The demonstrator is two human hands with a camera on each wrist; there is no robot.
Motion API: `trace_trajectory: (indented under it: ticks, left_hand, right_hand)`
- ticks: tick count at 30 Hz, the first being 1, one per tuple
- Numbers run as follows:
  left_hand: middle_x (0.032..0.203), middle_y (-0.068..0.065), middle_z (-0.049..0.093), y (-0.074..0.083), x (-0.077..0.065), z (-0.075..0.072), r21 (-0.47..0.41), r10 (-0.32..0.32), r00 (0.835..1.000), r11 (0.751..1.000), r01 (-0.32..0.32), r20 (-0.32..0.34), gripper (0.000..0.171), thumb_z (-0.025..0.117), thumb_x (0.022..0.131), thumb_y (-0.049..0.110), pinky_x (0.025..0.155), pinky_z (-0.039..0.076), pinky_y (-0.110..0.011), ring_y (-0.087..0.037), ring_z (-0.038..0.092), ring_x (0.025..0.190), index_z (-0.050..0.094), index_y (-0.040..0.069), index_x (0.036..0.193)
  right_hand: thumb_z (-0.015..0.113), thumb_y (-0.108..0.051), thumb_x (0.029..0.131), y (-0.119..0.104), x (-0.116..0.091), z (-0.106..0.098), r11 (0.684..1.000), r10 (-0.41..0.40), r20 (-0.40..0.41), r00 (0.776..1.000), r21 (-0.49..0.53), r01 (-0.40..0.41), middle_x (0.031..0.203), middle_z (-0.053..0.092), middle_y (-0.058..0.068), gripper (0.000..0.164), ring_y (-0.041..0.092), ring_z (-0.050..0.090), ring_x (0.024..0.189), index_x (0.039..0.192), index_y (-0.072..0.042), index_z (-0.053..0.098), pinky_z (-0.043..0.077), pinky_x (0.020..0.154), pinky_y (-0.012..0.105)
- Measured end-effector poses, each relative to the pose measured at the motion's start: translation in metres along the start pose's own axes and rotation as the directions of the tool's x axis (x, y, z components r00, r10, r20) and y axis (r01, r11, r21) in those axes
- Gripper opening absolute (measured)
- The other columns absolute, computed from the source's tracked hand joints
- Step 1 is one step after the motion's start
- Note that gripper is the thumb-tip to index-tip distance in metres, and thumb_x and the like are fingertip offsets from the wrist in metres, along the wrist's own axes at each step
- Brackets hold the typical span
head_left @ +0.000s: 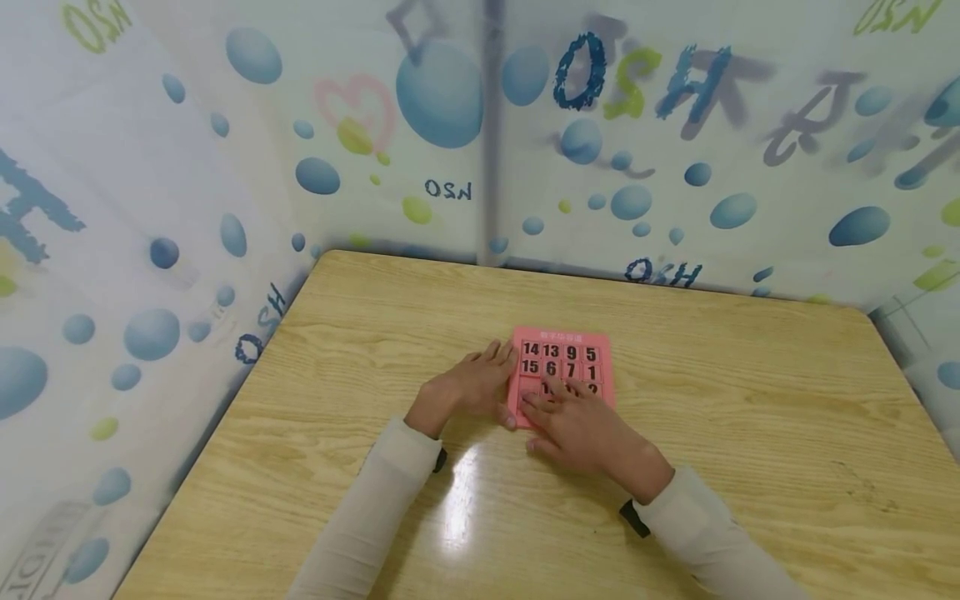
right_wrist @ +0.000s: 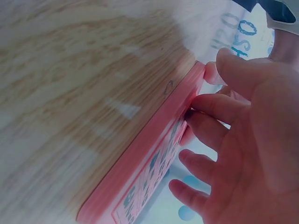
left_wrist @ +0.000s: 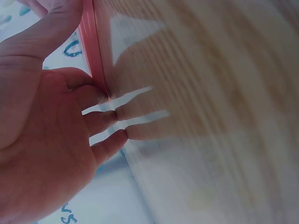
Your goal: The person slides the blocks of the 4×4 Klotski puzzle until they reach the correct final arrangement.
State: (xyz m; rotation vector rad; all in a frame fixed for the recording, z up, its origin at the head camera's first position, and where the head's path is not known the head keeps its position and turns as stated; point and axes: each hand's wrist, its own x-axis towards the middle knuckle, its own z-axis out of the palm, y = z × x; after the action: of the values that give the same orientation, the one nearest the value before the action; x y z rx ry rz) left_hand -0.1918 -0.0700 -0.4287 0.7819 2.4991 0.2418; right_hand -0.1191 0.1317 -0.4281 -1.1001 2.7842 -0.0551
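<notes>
A pink sliding number puzzle (head_left: pixel 562 333) lies flat on the table, with black numbers on its square tiles. Along its left side rests my left hand (head_left: pixel 480 383), fingers stretched out and thumb by the near left corner. In the left wrist view those fingertips (left_wrist: pixel 119 137) touch the tabletop, beside the puzzle's pink edge (left_wrist: pixel 88 42). My right hand (head_left: pixel 585 425) lies over the near part of the puzzle, covering several tiles. From the right wrist, its index and middle fingers (right_wrist: pixel 210 126) touch the puzzle's face (right_wrist: pixel 145 182), while the other fingers are spread above it.
The wood-grain table (head_left: pixel 750 400) extends around the puzzle on every side and carries a bright reflection near the left forearm. Behind and to the left hang pale sheets (head_left: pixel 360 217) printed with blue bubbles and letters, meeting the table's edges.
</notes>
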Motion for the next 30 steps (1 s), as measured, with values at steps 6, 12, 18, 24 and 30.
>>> trace_trajectory:
  ticks: [6, 12, 18, 24, 30]
  left_hand:
    - [0.166, -0.011, -0.001, 0.0, -0.001, 0.0, -0.005, 0.006, 1.0, 1.0, -0.006, -0.006, 0.119, 0.075, 0.078, 0.056, 0.126, 0.01, -0.045, -0.028, -0.003, 0.153, 0.004, 0.005, 0.159]
    - [0.166, -0.011, -0.001, 0.0, -0.001, 0.0, -0.004, 0.008, 1.0, 1.0, -0.008, -0.01, 0.119, 0.076, 0.078, 0.056, 0.126, 0.011, -0.045, -0.029, -0.003, 0.153, 0.004, 0.005, 0.159]
    - [0.166, -0.01, -0.001, 0.0, -0.001, 0.0, -0.012, 0.004, 1.0, 1.0, -0.004, -0.01, 0.119, 0.076, 0.078, 0.055, 0.126, 0.01, -0.045, -0.028, -0.003, 0.153, 0.004, 0.006, 0.159]
    - [0.165, -0.008, -0.004, -0.001, -0.001, 0.0, -0.034, 0.0, 1.0, 0.999, 0.0, 0.0, 0.118, 0.075, 0.079, 0.055, 0.126, 0.008, -0.043, -0.026, -0.006, 0.153, 0.003, 0.007, 0.159]
    - [0.165, -0.009, -0.003, -0.001, -0.002, 0.001, -0.026, 0.005, 1.0, 1.0, -0.004, 0.003, 0.118, 0.075, 0.08, 0.056, 0.126, 0.009, -0.044, -0.026, -0.005, 0.153, 0.003, 0.007, 0.159]
  right_hand:
    - [0.052, -0.046, 0.1, -0.001, -0.001, -0.001, 1.0, -0.022, -0.01, 1.0, -0.01, 0.022, 0.146, 0.054, 0.002, 0.052, 0.036, 0.037, 0.143, 0.142, -0.017, 0.057, 0.032, 0.114, 0.061]
    - [0.052, -0.045, 0.1, -0.002, -0.002, -0.002, 0.999, -0.037, -0.009, 0.999, -0.014, 0.037, 0.144, 0.056, 0.003, 0.05, 0.038, 0.04, 0.142, 0.141, -0.017, 0.058, 0.032, 0.115, 0.061]
    - [0.052, -0.043, 0.101, 0.0, 0.0, -0.004, 0.999, -0.046, -0.029, 0.999, 0.005, 0.047, 0.143, 0.057, 0.002, 0.048, 0.038, 0.041, 0.14, 0.14, -0.016, 0.059, 0.033, 0.113, 0.062]
    - [0.051, -0.041, 0.102, 0.01, 0.006, -0.004, 1.0, 0.018, -0.089, 0.996, 0.002, -0.017, 0.147, 0.053, 0.008, 0.052, 0.038, 0.045, 0.138, 0.144, -0.01, 0.053, 0.036, 0.112, 0.06]
    - [0.058, -0.024, 0.1, 0.018, 0.019, 0.002, 0.999, 0.015, -0.211, 0.977, -0.043, -0.024, 0.13, 0.064, 0.011, 0.038, 0.033, 0.054, 0.126, 0.134, -0.006, 0.062, 0.042, 0.111, 0.052]
